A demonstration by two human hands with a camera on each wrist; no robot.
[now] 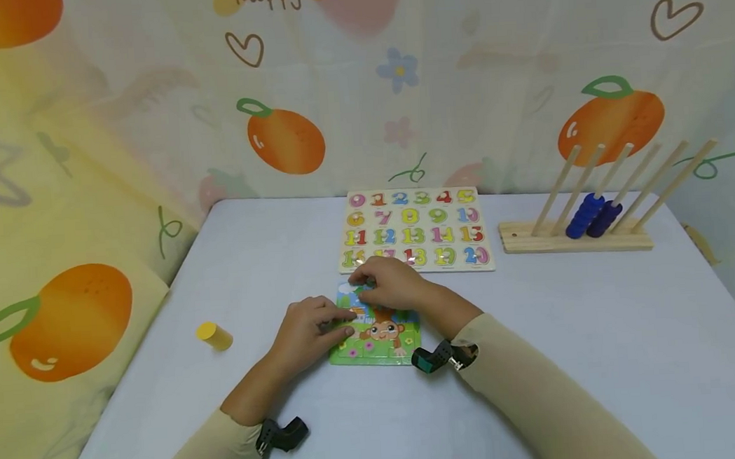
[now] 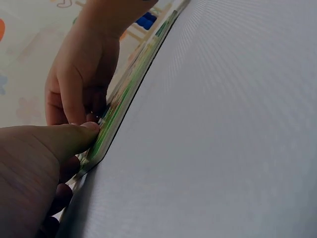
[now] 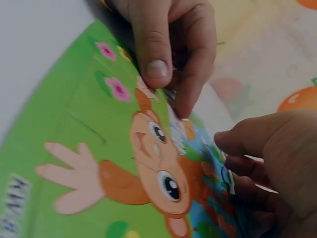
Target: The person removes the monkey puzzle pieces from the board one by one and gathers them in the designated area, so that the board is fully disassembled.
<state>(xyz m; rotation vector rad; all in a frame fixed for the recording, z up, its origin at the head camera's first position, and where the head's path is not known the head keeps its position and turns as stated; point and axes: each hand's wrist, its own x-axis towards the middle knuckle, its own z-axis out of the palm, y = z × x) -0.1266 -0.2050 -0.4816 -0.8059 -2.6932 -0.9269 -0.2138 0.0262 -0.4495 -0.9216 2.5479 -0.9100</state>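
Left hand point(image 1: 308, 333): thumb and index finger extended, resting on the left side of the square green-and-blue cartoon-monkey jigsaw board point(image 1: 375, 356), which lies on the white-covered bench point(image 1: 517, 403).
Right hand point(image 1: 388, 283): fingers bent over the jigsaw's upper left; any grip, cannot tell.
Just beyond: cream rectangular number board point(image 1: 415, 236).
Risk: uneven fingertip pressure could dislodge neighbouring pieces.

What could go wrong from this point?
Both hands work at the monkey puzzle, so uneven pressure from the left hand or the right hand might shift a piece. The right hand is also close to the number board and could nudge it. The yellow cylinder, seemingly upright, might topple if the left hand swings outward.
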